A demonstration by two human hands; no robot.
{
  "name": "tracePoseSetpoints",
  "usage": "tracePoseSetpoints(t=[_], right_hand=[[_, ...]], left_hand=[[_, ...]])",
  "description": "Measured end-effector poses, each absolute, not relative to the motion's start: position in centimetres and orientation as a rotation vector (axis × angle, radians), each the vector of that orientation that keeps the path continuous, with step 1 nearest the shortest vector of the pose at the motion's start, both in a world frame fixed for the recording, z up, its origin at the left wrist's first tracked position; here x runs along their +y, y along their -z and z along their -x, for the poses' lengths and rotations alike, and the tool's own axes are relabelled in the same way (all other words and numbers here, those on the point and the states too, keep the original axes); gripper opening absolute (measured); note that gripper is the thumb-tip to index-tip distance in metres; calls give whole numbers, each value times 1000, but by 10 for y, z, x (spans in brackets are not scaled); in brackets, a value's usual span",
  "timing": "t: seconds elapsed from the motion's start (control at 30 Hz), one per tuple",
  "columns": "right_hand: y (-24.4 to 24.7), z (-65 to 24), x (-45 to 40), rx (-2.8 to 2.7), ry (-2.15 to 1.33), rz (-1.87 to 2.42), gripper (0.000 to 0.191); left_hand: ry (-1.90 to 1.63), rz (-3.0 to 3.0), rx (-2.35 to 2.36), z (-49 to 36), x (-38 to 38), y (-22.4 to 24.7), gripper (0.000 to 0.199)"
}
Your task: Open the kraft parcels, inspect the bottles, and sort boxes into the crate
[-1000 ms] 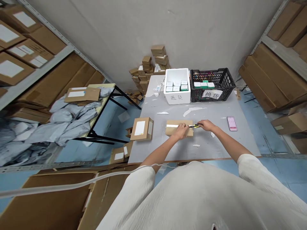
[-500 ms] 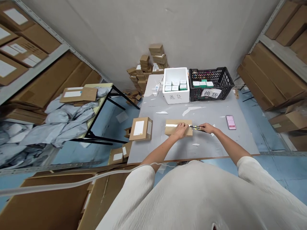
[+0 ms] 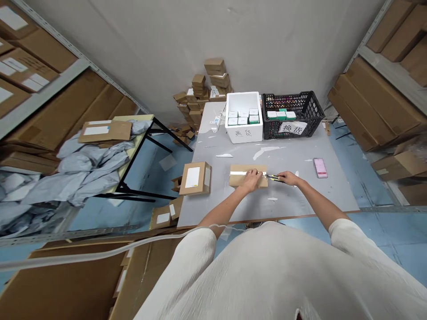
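Note:
A small brown cardboard box (image 3: 237, 179) with a pale strip of tape along its top lies on the grey table (image 3: 216, 209). My left hand (image 3: 252, 180) rests on the right part of this box, its fingers bent and holding it down. My right hand (image 3: 288, 178) is closed around a black and yellow box cutter (image 3: 275, 178), whose tip meets the right end of the box near my left fingers. The blade itself is too small to make out. Left of them stands another cardboard box (image 3: 192, 178) with a white label.
At the table's back are a white foam box (image 3: 245, 135) and a black crate (image 3: 293, 130), both holding small green-white boxes. A phone (image 3: 320, 168) lies to the right. Grey parcels (image 3: 96, 164) cover a side table. A white cable (image 3: 133, 246) crosses at lower left.
The view has shifted slightly. My left hand stays on the box, and the box cutter in my right hand remains at the box's right end with hardly any movement.

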State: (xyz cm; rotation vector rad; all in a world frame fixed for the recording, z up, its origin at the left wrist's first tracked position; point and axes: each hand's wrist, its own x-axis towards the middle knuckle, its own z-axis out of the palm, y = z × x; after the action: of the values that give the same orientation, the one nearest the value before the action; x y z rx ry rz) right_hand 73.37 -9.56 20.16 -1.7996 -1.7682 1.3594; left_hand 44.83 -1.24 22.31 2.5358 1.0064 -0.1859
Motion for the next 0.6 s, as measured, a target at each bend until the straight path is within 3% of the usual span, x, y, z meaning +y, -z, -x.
tracePoseSetpoints(t=[0.3, 0.5, 0.6], right_hand=[[-222, -733, -98, -1569, -1320, 1901, 26], [-218, -741, -117, -1369, -1341, 1874, 27], [-219, -735, -123, -1497, -1210, 1897, 32]], left_hand=[[100, -2565, 953, -445, -10, -221, 81], [-51, -2443, 1121, -451, -5, -224, 63], [-41, -2449, 1200, -457, 1, -223, 64]])
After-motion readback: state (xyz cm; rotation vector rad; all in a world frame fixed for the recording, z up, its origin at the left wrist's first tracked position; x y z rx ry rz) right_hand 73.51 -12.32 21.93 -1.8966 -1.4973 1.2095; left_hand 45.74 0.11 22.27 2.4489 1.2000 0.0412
